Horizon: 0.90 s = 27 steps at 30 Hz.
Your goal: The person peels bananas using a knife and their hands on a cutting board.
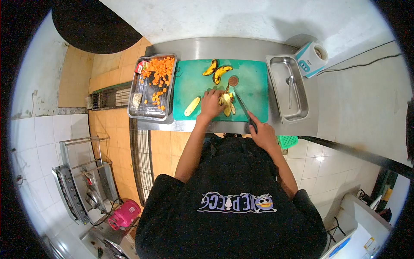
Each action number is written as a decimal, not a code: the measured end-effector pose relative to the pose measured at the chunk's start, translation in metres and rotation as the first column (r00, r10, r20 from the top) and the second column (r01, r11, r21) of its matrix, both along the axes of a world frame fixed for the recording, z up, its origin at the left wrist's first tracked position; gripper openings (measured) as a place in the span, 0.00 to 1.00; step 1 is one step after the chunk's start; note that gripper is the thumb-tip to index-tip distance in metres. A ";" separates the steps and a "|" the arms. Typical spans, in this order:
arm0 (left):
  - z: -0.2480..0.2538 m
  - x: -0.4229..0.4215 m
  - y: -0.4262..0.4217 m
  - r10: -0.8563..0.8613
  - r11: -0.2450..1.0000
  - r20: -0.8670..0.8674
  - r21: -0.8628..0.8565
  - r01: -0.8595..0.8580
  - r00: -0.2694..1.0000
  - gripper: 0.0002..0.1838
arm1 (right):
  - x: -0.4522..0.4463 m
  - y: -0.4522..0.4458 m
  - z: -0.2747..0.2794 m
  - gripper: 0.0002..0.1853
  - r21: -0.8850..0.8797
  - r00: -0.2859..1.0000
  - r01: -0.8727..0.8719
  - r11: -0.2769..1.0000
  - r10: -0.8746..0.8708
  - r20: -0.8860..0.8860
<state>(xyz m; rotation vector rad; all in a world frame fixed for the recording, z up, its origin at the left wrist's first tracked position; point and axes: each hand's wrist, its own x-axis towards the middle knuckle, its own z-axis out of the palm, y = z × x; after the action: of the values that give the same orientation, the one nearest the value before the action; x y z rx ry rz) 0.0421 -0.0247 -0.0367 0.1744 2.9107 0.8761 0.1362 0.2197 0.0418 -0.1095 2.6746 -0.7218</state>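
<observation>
On the green cutting board (254, 75) my left hand (211, 103) has its fingers on a banana peel (227, 105) near the board's middle. My right hand (263, 133) is wrapped round the dark handle of a knife (243, 102), whose blade points up and left, beside the peel. A peeled banana (192, 106) lies to the left of my left hand. Two yellow bananas with dark marks (222, 74) rest at the top of the board. Near the knife's tip is a small round brown item (233, 80).
At the left a metal tray (130, 101) holds cut orange pieces and small packets. A steel tray (285, 101) with a spoon (290, 88) stands at the right, below a white and blue device (308, 62). A green basket (288, 141) is under the table's right edge.
</observation>
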 end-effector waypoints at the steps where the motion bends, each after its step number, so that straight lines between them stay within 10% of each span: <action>1: -0.001 0.001 -0.001 -0.007 1.000 -0.008 -0.021 0.007 1.000 0.33 | 0.000 0.000 0.000 0.32 0.040 1.000 -0.015 0.999 0.014 0.021; 27: -0.001 0.031 0.007 0.144 0.976 -0.016 0.168 -0.139 0.989 0.33 | -0.006 0.002 -0.006 0.32 0.143 0.990 -0.125 0.982 0.133 -0.044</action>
<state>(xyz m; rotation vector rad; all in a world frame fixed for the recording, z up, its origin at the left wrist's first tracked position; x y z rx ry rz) 0.0735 -0.0181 -0.0375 -0.0098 2.9037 1.1488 0.1300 0.2214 0.0353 -0.2660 2.7293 -0.4955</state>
